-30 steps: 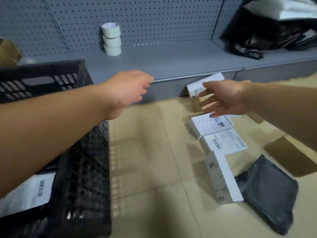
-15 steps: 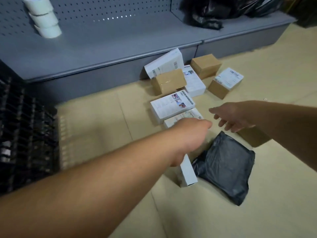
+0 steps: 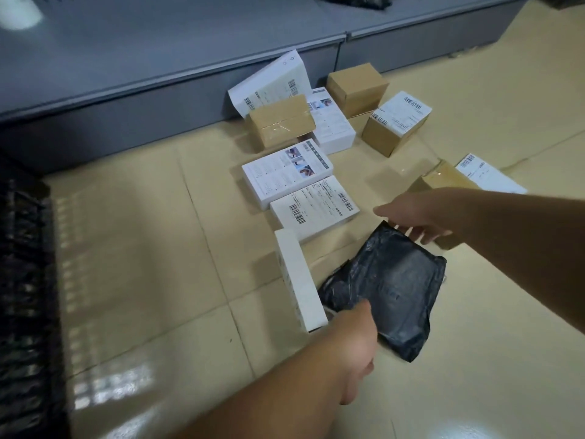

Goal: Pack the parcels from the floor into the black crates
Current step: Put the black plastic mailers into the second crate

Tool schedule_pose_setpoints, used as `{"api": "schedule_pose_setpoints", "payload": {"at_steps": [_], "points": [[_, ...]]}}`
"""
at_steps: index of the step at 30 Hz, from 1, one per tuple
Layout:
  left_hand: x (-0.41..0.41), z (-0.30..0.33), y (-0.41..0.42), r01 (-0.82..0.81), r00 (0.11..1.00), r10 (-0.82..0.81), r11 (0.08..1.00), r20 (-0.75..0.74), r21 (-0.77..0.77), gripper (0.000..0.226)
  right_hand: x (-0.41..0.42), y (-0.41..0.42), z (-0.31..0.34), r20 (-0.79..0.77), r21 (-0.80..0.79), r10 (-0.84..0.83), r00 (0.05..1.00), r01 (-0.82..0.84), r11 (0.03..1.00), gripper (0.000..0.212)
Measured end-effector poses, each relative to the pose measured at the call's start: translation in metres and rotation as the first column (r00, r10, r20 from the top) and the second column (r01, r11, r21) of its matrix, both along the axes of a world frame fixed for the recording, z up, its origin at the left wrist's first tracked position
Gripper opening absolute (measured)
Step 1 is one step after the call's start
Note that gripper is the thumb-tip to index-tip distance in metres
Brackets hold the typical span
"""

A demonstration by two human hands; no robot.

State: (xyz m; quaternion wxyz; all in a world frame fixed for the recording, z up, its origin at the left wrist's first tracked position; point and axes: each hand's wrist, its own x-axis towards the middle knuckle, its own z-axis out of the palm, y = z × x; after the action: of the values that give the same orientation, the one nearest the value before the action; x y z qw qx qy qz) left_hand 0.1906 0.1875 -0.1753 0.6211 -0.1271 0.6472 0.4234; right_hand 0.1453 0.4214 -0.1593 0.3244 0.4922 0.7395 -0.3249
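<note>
A black plastic mailer bag (image 3: 392, 286) lies on the tan floor at centre right. My right hand (image 3: 411, 217) hovers over its far corner with fingers spread, holding nothing. My left hand (image 3: 351, 346) reaches its near left corner, fingers apart; I cannot tell whether it touches the bag. A narrow white box (image 3: 299, 280) stands on edge just left of the bag. Two flat white boxes (image 3: 313, 210) (image 3: 285, 172) lie beyond it. Brown cartons (image 3: 281, 120) (image 3: 357, 87) and a labelled carton (image 3: 395, 122) sit near the shelf base. The black crate (image 3: 25, 296) fills the left edge.
A low grey shelf (image 3: 158, 58) runs along the back, with a white box (image 3: 272, 83) leaning on its base. A taped carton with a label (image 3: 449, 180) lies behind my right forearm. Dark bags (image 3: 354, 0) sit on the shelf at the top.
The view has swung right and down, so the crate slid to the left edge. Both hands dropped towards the black mailer bag, the left one from the white boxes to the bag's near corner.
</note>
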Motion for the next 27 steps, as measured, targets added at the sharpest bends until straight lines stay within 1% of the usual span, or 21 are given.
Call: {"api": "schedule_pose_setpoints", "payload": {"at_steps": [3, 5, 7, 10, 13, 16, 18, 19, 21, 24, 27], "points": [[0.006, -0.009, 0.005, -0.179, 0.973, 0.194, 0.976, 0.126, -0.124, 0.070, 0.003, 0.004, -0.007, 0.041, 0.009, 0.016, 0.999, -0.016, 1.000, 0.058], [0.009, -0.013, 0.011, -0.265, 0.943, 0.285, 0.955, 0.172, -0.131, 0.075, 0.005, 0.004, -0.010, 0.082, 0.000, 0.021, 0.996, -0.021, 1.000, 0.059], [0.008, -0.012, 0.015, -0.333, 0.919, 0.348, 0.937, 0.188, -0.106, 0.074, 0.007, 0.003, -0.011, 0.096, -0.037, 0.007, 0.995, -0.003, 0.999, 0.061], [0.003, -0.004, 0.018, -0.388, 0.894, 0.383, 0.921, 0.234, -0.025, 0.073, 0.010, 0.006, -0.010, 0.118, -0.062, -0.005, 0.993, 0.012, 0.998, 0.068], [0.000, 0.009, 0.018, -0.356, 0.912, 0.336, 0.933, 0.234, 0.049, 0.071, 0.014, 0.013, -0.005, 0.100, -0.066, -0.080, 0.992, 0.087, 0.994, 0.071], [-0.005, 0.020, 0.020, -0.359, 0.912, 0.319, 0.925, 0.259, 0.124, 0.068, 0.011, 0.020, -0.001, -0.031, -0.025, -0.208, 0.978, 0.207, 0.978, 0.059], [-0.009, 0.028, 0.023, -0.352, 0.918, 0.300, 0.918, 0.260, 0.182, 0.068, 0.007, 0.017, 0.004, -0.121, -0.001, -0.342, 0.932, 0.345, 0.939, 0.048], [-0.010, 0.032, 0.024, -0.346, 0.923, 0.293, 0.915, 0.250, 0.207, 0.068, 0.003, 0.016, 0.006, -0.165, 0.021, -0.371, 0.914, 0.380, 0.925, 0.046], [-0.015, 0.040, 0.025, -0.338, 0.933, 0.288, 0.909, 0.217, 0.243, 0.069, -0.006, 0.015, 0.011, -0.270, 0.083, -0.351, 0.896, 0.385, 0.919, 0.043], [-0.025, 0.057, 0.026, -0.338, 0.939, 0.304, 0.902, 0.162, 0.269, 0.066, -0.017, 0.014, 0.024, -0.386, 0.084, -0.379, 0.841, 0.441, 0.893, 0.041], [-0.034, 0.078, 0.030, -0.344, 0.939, 0.320, 0.893, 0.126, 0.289, 0.060, -0.026, 0.010, 0.041, -0.516, 0.032, -0.442, 0.733, 0.533, 0.846, 0.044]]}}
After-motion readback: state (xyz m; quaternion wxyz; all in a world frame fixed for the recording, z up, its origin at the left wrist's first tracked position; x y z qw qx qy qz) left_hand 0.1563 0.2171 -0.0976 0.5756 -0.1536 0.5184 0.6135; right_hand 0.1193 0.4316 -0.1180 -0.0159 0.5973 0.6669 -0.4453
